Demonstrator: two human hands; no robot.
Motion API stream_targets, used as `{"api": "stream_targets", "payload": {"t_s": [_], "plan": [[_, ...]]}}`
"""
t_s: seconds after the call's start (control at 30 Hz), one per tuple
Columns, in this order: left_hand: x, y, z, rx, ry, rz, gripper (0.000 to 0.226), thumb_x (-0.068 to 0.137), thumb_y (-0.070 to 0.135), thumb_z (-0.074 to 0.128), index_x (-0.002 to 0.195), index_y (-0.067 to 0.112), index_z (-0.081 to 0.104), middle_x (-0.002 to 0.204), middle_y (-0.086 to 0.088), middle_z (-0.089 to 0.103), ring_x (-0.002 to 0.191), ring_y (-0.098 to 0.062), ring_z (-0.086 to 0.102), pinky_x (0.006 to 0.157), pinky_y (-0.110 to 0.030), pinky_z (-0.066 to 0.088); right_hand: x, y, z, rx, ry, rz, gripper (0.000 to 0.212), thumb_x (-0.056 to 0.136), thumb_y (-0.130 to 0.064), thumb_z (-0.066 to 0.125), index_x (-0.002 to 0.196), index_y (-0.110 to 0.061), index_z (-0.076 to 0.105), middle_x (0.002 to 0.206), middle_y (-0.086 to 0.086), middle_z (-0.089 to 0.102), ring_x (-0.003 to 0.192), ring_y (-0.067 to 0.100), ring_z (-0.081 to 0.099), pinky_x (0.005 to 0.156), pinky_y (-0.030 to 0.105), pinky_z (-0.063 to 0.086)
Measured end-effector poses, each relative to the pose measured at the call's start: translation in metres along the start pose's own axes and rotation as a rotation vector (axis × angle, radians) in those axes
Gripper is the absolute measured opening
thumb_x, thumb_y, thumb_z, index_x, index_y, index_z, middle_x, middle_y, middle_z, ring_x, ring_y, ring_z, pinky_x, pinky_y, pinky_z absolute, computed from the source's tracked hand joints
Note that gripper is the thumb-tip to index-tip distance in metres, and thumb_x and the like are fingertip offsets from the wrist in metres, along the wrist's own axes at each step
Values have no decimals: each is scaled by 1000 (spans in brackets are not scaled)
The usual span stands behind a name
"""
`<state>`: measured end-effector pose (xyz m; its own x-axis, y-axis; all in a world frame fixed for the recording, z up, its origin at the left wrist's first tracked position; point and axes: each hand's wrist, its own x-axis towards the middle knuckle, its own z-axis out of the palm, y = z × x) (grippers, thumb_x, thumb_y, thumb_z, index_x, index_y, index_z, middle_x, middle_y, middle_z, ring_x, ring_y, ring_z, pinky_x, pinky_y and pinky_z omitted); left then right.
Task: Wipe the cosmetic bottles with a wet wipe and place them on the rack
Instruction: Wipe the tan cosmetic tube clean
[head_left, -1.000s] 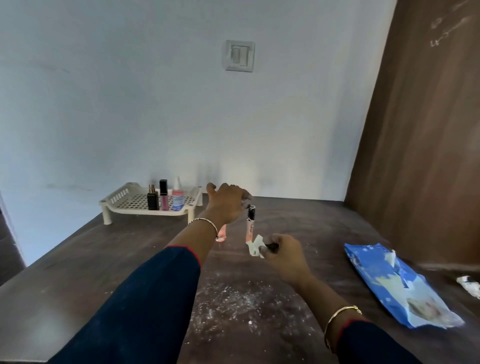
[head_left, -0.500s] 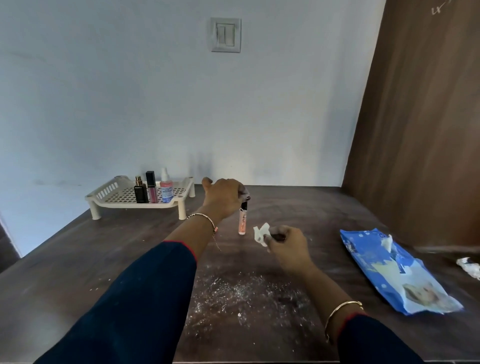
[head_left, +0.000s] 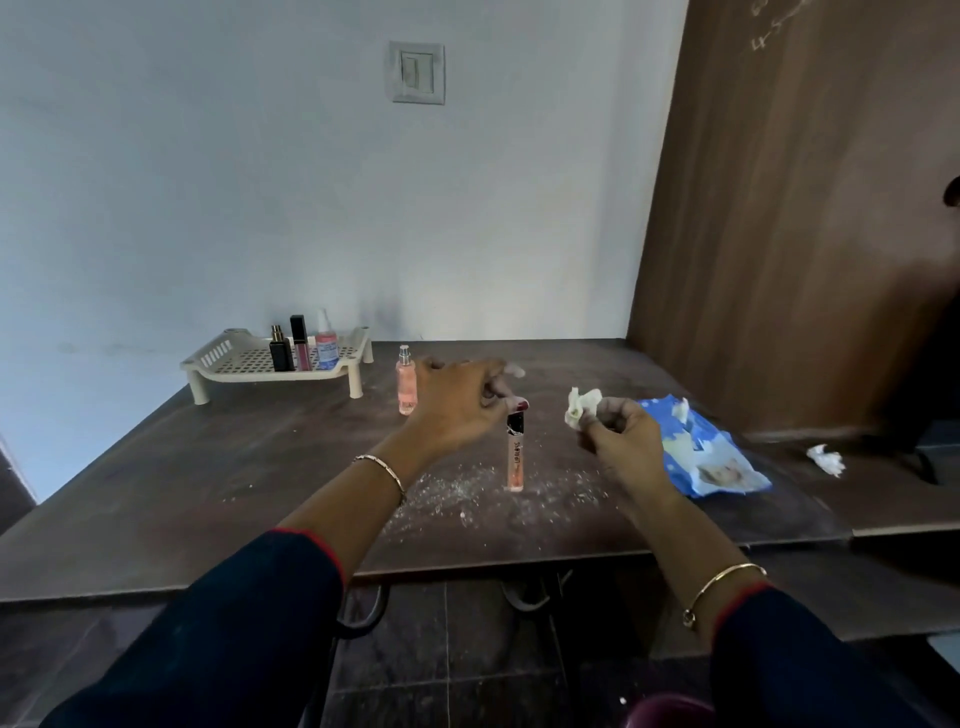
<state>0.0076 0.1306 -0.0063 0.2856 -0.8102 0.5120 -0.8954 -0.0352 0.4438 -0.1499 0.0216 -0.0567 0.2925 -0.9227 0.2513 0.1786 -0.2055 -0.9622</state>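
In the head view your left hand reaches out over the table. Its fingers are curled, and the thumb and fingertips pinch the black cap of a slim peach tube. The tube is upright under the hand, near the middle of the table, with its lower end down among a patch of white dust. You cannot tell whether it rests on the wood or stops just above it. Your right hand is just to the right of the tube and apart from it, its fingers curled in and gripping a crumpled wet wipe that sticks up out of the fist. Behind your left hand a pink spray bottle stands upright on the table, between the hand and the rack. The rack sits at the far left by the wall. Three things stand side by side on its right half: a black bottle, a dark pink lip gloss with a black cap, and a pink bottle with a clear top. A blue pack of wipes lies flat just right of your right hand, partly hidden by it. A crumpled white scrap lies farther right. Each wrist carries a thin bangle, and both sleeves are dark with a red edge. A switch plate is on the wall above
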Motion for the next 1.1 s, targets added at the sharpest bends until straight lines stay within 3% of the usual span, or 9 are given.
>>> {"api": "stream_targets", "payload": {"t_s": [0.17,0.27,0.4,0.47,0.57,0.67,0.9,1.1], "plan": [[-25,14,10,-29,14,5,33,85,37,64,117,34,57,88,21,68,93,1,59,93,-30,13,-22,-6,-9,-124,-17,-86,19,86,-4,63,103,-11,62,90,9,68,71,10,59,65,23,48],[-31,17,14,-6,5,-15,35,84,43,63,117,36,56,90,17,69,92,0,59,95,-33,14,-28,-17,-7,-251,-64,-188,14,86,-2,62,96,-10,68,91,4,71,85,14,65,77,29,53],[-32,15,19,23,-3,-37,34,84,44,61,117,38,54,98,16,68,97,-2,58,95,-34,15,-23,-25,2,-377,-95,-254,13,86,-7,63,96,-9,71,92,2,73,88,12,68,84,33,55],[-33,13,22,43,-7,-38,33,82,47,62,114,38,55,98,18,67,98,-1,57,94,-35,16,-22,-26,6,-380,-119,-272,14,87,-6,62,97,-7,71,92,3,74,86,10,69,84,30,56],[-34,9,25,3,-19,-73,41,78,53,65,114,38,54,97,21,67,97,4,56,93,-36,17,-23,-31,10,-427,-174,-327,16,88,-1,59,94,-7,72,90,2,74,81,4,67,75,13,51],[-36,7,24,-51,-42,-104,48,74,51,69,117,38,52,98,20,68,98,3,57,94,-37,17,-22,-34,14,-542,-232,-411,19,87,0,56,91,-9,72,86,-2,72,79,5,65,71,7,45],[-38,2,25,-159,-28,-157,38,72,42,74,106,41,56,87,23,63,94,1,58,90,-36,19,-22,-30,13,-876,-410,-702,18,84,-2,52,86,-10,69,90,2,67,83,20,60,74,31,47],[-37,0,24,-159,-40,-145,44,73,40,74,113,41,55,88,25,64,95,2,58,96,-40,20,-27,-33,7,-996,-450,-835,17,81,-10,59,94,-7,70,97,6,68,86,24,64,77,36,52]]}}
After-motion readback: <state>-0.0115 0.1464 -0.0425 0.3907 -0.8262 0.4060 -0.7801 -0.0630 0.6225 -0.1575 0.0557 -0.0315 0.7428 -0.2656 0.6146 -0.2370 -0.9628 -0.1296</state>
